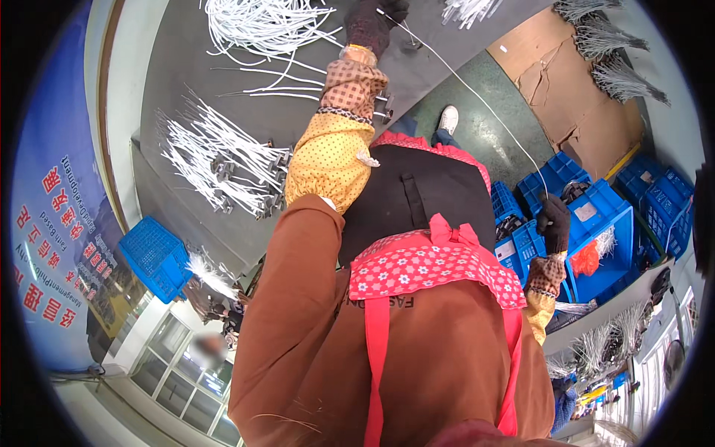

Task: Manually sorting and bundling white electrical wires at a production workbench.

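A long thin white wire (pixel 477 97) stretches in a shallow curve between my two gloved hands. My left hand (pixel 375 28), in a dark knitted glove, is over the grey table at the top, closed around one end of the wire; a white tip shows at its fingers. Low at the right, beside the blue crates, my right hand (pixel 553 222) is in a dark glove too, its fingers closed on the wire's other end. To the left of my left hand lies a big loose heap of white wires (pixel 257 26). Nearer me is a bundle of white wires with dark clips (pixel 223 160).
Several blue crates (pixel 607 205) holding dark parts and wires stand by my right arm. Flattened cardboard (pixel 573 89) lies beyond them, with grey wire bundles (pixel 611 45) beside it. A blue basket (pixel 154 257) is at the left past the grey table (pixel 171 45).
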{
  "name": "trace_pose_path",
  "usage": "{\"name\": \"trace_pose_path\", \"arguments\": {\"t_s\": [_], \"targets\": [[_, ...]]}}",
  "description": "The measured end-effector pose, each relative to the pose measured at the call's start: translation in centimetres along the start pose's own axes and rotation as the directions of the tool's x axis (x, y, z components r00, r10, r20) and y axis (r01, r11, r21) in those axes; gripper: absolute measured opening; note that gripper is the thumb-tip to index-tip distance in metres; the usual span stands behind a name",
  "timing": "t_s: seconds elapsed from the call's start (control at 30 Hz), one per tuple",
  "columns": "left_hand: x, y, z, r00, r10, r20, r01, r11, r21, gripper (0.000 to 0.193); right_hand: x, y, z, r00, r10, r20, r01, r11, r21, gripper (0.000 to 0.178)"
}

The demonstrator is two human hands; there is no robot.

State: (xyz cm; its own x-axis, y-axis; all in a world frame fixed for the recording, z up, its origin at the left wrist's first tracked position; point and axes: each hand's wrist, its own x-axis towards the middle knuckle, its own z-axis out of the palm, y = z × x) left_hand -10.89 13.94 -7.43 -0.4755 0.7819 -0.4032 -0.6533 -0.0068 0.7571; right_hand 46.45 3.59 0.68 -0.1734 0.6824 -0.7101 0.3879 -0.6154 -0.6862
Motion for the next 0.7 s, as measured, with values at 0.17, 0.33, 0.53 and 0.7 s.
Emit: {"name": "trace_pose_path", "arguments": {"t_s": [0.17,0.33,0.53,0.7], "targets": [[-0.9,-1.2,0.0,0.996,-0.079,0.047,0.086,0.979,-0.186,0.03,2.0,5.9,-2.3,0.993,0.027,0.118,-0.058,0.964,0.26,0.031],[-4.9,0.1,3.3,0.991,-0.035,-0.126,0.016,0.989,-0.148,0.023,0.2,5.7,-1.3,0.959,0.128,0.253,-0.21,0.919,0.334,0.028],[-6.2,1.4,1.8,0.978,0.1,-0.182,-0.103,0.995,-0.005,0.023,-0.2,2.1,1.1,0.97,0.147,0.193,-0.201,0.934,0.296,0.026],[-11.5,-0.5,2.9,0.874,0.293,0.387,-0.485,0.565,0.668,0.03,1.4,6.0,1.1,0.916,0.033,0.4,-0.224,0.87,0.439,0.032]]}}
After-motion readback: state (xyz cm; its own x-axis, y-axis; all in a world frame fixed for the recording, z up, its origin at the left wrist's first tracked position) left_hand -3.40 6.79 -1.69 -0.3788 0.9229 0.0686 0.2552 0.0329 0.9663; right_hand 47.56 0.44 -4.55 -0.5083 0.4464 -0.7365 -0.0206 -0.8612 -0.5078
